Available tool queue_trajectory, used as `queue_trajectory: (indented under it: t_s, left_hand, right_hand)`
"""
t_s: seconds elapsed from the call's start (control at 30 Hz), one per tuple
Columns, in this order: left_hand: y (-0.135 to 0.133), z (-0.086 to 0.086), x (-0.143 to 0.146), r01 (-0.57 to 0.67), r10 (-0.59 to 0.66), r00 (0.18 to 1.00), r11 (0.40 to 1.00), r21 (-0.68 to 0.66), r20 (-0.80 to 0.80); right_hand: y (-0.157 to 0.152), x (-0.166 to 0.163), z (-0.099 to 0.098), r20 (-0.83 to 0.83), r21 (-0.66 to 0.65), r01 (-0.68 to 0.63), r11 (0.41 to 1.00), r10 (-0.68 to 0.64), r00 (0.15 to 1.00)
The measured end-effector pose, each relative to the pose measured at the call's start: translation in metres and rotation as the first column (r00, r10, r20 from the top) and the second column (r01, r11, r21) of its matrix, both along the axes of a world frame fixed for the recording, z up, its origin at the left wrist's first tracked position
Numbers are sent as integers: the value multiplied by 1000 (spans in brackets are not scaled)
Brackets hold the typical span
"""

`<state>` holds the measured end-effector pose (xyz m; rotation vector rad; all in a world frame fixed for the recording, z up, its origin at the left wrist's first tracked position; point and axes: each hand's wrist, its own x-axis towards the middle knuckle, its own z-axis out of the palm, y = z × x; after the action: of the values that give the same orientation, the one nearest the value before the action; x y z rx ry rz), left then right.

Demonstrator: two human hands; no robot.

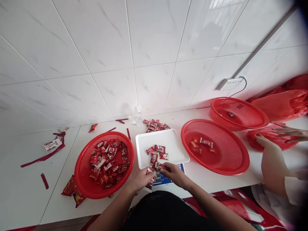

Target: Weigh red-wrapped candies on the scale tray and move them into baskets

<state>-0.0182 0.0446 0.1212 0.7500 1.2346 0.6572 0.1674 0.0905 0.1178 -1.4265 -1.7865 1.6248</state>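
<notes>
My left hand (142, 180) is closed on a small red and white candy packet (150, 182) at the front edge of the white tray (166, 136). My right hand (174, 175) pinches another red packet (159, 166) just over that same edge. The tray sits on a scale with a blue panel (160, 179) and holds several red packets (157, 152). To the left stands a red basket (83, 166) full of the same packets.
A red basket (223, 160) with a few packets stands right of the tray, another red basket (243, 112) behind it. A second person's hands (287, 133) touch red plastic bags at the far right. Loose packets (155, 125), a clear bottle (138, 116) and red scraps lie near the tiled wall.
</notes>
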Motion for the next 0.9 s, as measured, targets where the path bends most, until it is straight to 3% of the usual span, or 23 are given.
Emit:
queue_trajectory:
  t_s: [0.17, 0.37, 0.47, 0.57, 0.7, 0.8, 0.9]
  left_hand:
    - [1, -2, -16, -177, 196, 973, 972, -153, 123]
    - [1, 6, -15, -243, 286, 927, 951, -189, 245]
    - [0, 7, -8, -245, 275, 925, 959, -140, 264]
    - [1, 9, 0, -272, 288, 911, 958, -92, 294]
    - [5, 10, 11, -243, 235, 931, 970, -4, 280]
    - [7, 8, 14, -214, 202, 952, 976, 30, 228]
    - [7, 3, 9, -213, 209, 975, 976, 53, 69]
  right_hand:
    - [31, 28, -9, 53, 16, 229, 973, -229, 972]
    - [45, 35, -12, 118, 56, 312, 948, -317, 941]
    - [33, 28, -8, 122, 62, 252, 966, -257, 959]
    - [13, 14, 1, 36, -43, 76, 996, -75, 997]
    - [-11, -6, 9, -112, -179, -118, 977, 99, 989]
    - [-15, -11, 6, -116, -194, -98, 976, 77, 990]
    - [-9, -4, -1, -36, -170, -38, 985, 32, 999]
